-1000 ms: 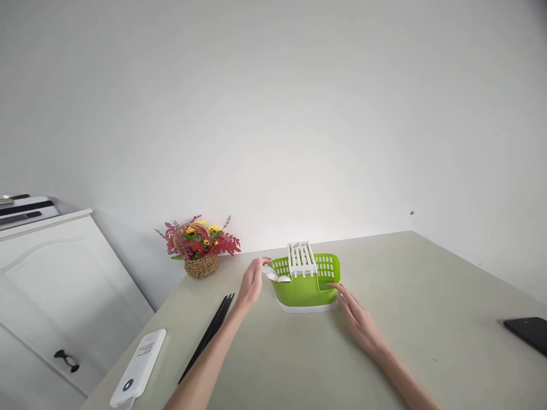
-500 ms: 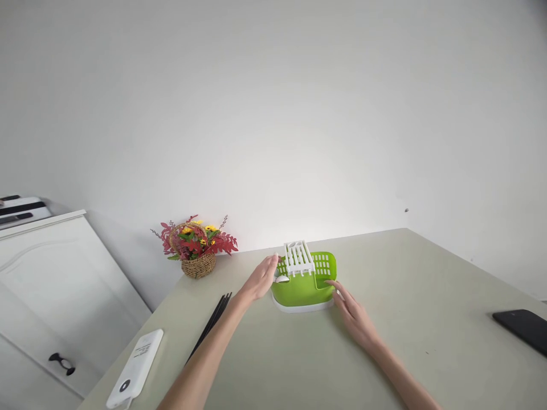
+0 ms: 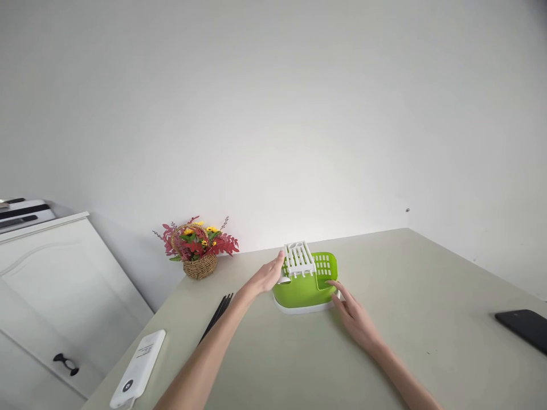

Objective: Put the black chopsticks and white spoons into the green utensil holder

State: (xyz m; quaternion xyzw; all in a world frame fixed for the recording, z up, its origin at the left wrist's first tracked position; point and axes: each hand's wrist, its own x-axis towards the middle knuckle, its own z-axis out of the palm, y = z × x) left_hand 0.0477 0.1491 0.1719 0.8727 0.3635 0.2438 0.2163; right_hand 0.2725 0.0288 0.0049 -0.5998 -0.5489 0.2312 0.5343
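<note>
Leftward, the left hand (image 3: pixel 267 277) had closed in on the green rack (image 3: pixel 304 287) and met its rim.

A second earlier it hovered off the rack's 9 o'clock side with a white spoon (image 3: pixel 284 279) at its fingertips; now the loosely spread fingers lay against the rim by the white slotted insert (image 3: pixel 299 259), the spoon resting in the rack, seemingly let go. The right hand (image 3: pixel 355 319) stayed flat and open at the rack's 4 o'clock corner, steadying it. Black chopsticks (image 3: pixel 217 315) waited on the table (image 3: pixel 427 296) at 8 o'clock, near a white power bank (image 3: pixel 139 368).
</note>
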